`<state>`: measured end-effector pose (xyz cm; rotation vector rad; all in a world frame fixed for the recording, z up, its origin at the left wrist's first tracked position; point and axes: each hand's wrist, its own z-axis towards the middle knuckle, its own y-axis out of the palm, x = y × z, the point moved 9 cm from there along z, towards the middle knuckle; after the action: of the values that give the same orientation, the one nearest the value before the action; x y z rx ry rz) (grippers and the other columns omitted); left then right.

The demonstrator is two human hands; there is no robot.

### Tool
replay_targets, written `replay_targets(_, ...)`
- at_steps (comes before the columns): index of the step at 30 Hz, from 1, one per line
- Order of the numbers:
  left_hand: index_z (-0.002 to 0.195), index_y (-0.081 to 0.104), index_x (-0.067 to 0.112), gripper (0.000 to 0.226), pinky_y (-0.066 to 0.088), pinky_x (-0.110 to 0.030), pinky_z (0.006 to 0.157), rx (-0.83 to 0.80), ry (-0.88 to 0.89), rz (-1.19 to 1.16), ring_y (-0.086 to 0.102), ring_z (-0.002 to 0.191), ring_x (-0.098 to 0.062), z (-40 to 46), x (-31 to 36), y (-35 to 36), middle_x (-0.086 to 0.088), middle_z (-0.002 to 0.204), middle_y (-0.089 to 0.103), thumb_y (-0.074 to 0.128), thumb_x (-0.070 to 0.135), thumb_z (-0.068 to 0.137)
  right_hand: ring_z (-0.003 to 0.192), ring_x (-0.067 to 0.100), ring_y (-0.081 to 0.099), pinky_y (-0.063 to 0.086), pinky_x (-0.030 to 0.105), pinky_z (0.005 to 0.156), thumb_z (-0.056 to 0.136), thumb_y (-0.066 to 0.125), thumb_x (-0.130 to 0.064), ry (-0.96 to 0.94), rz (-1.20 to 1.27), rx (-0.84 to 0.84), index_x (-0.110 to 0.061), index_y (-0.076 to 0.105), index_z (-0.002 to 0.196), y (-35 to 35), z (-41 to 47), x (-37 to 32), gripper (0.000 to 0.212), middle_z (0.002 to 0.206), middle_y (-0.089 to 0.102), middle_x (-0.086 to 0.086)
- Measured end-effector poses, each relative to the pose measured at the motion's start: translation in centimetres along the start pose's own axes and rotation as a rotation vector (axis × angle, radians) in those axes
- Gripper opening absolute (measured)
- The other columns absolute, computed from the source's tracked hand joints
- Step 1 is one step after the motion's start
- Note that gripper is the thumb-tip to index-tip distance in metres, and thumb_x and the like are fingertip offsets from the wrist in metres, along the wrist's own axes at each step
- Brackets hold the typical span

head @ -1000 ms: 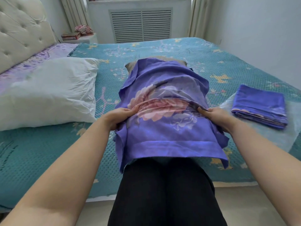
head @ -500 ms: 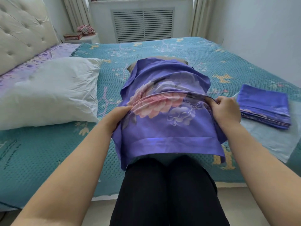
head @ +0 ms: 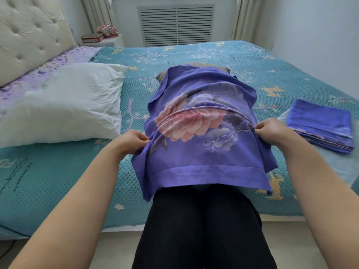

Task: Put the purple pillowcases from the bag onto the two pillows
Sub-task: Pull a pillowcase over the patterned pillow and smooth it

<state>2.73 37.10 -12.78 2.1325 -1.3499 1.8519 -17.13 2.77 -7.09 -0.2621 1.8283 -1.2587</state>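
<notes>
Left hand: the left hand [head: 130, 143] pinches the left side edge of the purple floral satin pillowcase [head: 202, 133], thumb and fingers curled on a fold of cloth.
Right hand: the right hand [head: 272, 131] pinches the right side edge of the same pillowcase, fingers curled around bunched fabric.
Pillowcase in work: drawn over a grey-beige pillow [head: 194, 67] lying lengthwise on the bed, in front of the person's black-trousered legs [head: 202, 226]. Its open hemmed end hangs over the bed edge onto the legs. A pink flower print faces up, crossed by a raised crease.
Covered pillow: only its far end shows beyond the purple cloth; how far it sits inside cannot be told, as the cloth hides the rest.
Second pillow: bare white crumpled pillow [head: 64, 105], on the bed to the left, near the cream tufted headboard [head: 29, 35], well apart from the hands.
Second pillowcase: folded purple pillowcase [head: 320, 125], flat on a pale blue, bag-like sheet [head: 342, 167] at the right of the bed, just beside the right hand but not touching it.
Bed: teal quilted bedspread with floral pattern [head: 194, 53]; a lilac sheet [head: 58, 61] shows near the headboard.
Background: white slatted radiator cover [head: 175, 25] under the window.
</notes>
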Motion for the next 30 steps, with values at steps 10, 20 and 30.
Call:
replay_targets(10,0.082,0.060,-0.007,0.021,0.042,-0.035,0.067,0.347,-0.162,-0.020,0.059,0.075,-0.026,3.0,-0.7,0.2,-0.023,0.088,0.061,0.058,0.013,0.085,0.058,0.021,0.057,0.042,0.030,0.057,0.091,0.058,-0.019,0.060,0.446,0.167,-0.005,0.065,0.075,1.0,-0.7,1.9,0.023,0.061,0.062,0.010)
replay_targets(20,0.102,0.069,0.005,0.028,0.048,-0.037,0.087,-0.030,-0.218,-0.478,0.063,0.094,-0.021,1.3,-5.6,4.9,-0.010,0.103,0.070,0.061,0.026,0.086,0.070,0.012,0.064,0.053,0.025,0.064,0.073,0.071,-0.030,-0.032,1.159,-0.008,-0.011,0.065,0.089,5.1,-2.5,2.3,0.025,0.072,0.072,-0.002)
replay_targets(30,0.072,0.061,-0.002,0.018,0.052,-0.029,0.056,0.133,-0.270,-0.646,0.063,0.058,-0.020,-1.2,-5.2,4.2,-0.013,0.068,0.065,0.053,0.001,0.088,0.089,0.032,0.062,0.037,0.032,0.067,0.088,0.056,-0.024,0.125,0.297,0.246,-0.005,0.069,0.084,3.2,-5.8,3.8,0.023,0.085,0.063,0.026)
